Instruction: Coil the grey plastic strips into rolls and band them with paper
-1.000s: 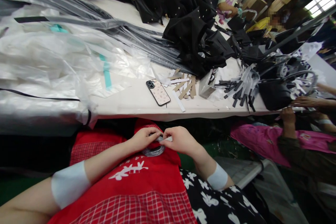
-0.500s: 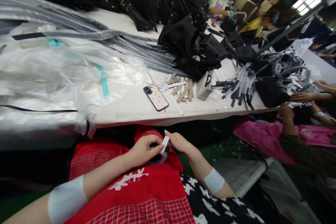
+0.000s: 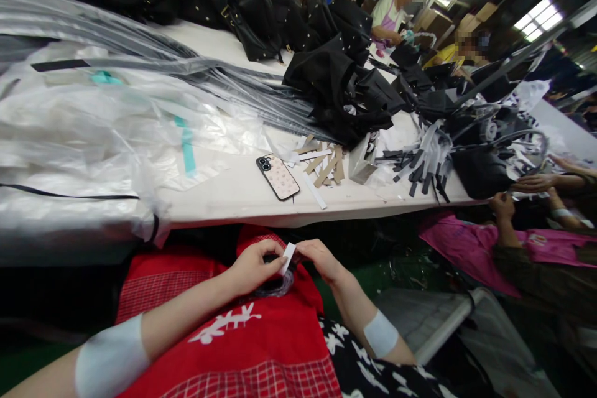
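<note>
My left hand (image 3: 260, 266) is closed, pinching a small white strip (image 3: 288, 257) between thumb and fingertips. The strip is tilted, its upper end pointing toward my right hand. My right hand (image 3: 321, 259) is beside it, with bent fingers whose tips reach the strip's edge. Its thumb is mostly hidden, and I cannot make out what lies between its fingers. Just under both hands, a dark greyish coil (image 3: 278, 286) rests in my lap on the red apron (image 3: 261, 323); part of it is covered by my left hand.
On the white table (image 3: 214, 202) lie a phone (image 3: 280, 179), loose white and brown strips (image 3: 329, 165), plastic sheeting (image 3: 93, 130) and black bags (image 3: 256, 12). A co-worker's hands (image 3: 504, 204) are at the right, above pink cloth (image 3: 466, 249). A grey chair-like frame (image 3: 448, 323) stands at lower right.
The white strip and my left hand have shifted slightly left. My right thumb, raised beside the strip before, is now mostly hidden, and the right fingers reach over toward the strip.
</note>
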### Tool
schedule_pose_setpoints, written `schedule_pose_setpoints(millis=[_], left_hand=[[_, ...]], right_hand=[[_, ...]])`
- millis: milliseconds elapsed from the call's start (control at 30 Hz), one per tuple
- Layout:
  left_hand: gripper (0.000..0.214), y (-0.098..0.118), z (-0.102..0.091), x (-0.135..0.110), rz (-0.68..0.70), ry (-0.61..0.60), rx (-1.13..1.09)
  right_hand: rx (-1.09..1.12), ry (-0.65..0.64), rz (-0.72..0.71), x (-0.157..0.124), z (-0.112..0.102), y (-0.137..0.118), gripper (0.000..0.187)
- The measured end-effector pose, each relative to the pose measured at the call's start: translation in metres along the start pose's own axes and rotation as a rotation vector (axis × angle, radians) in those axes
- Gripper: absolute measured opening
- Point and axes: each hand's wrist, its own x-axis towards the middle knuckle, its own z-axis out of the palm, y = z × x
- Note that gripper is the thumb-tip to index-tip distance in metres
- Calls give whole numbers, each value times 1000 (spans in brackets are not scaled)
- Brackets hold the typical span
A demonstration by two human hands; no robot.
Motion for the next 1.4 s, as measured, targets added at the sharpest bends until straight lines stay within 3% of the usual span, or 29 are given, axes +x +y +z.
schedule_pose_setpoints(millis=[200,367,467,533,600,700,833,967,1067,1200,1267,1333,1400], left_hand=[[19,8,1,-5,51,82,81],[23,6,0,-7,77,54,94],[25,5,0,-7,77,56,90],[27,4,-2,-5,48,13,78],[29,1,-6,-3,-67,-123,-14],[33,-4,-13,2,-261,-297,-342],[33,-6,-20,6,-312,-189,-725],[31,-2,-21,9,-322,-105,-752],[39,-3,-20,10,-279,-99,-692],[49,-18,-13,11,-242,-118,-588],[51,-29,-6,12,-220,-129,-584],[53,-37,2,13,-196,-150,-579],[54,-42,9,12,-181,-161,-563]], right_hand=[[-120,-65,5,-3,-3,-16,31],[-144,-94,46,2,-5,-16,28],[-266,-76,41,0,-2,-17,24],[-483,-5,-24,-5,4,-21,20],[-762,53,-152,-13,10,-28,19],[-1056,25,-377,-24,19,-36,28],[-1128,27,-537,-30,29,-34,55],[-1055,47,-594,-28,28,-29,57],[-982,212,-650,-19,-1,-34,51],[-840,851,-693,8,-94,-54,32],[-704,1135,-585,23,-149,-69,30],[-554,1264,-420,39,-194,-81,31],[-452,1271,-317,54,-224,-88,28]])
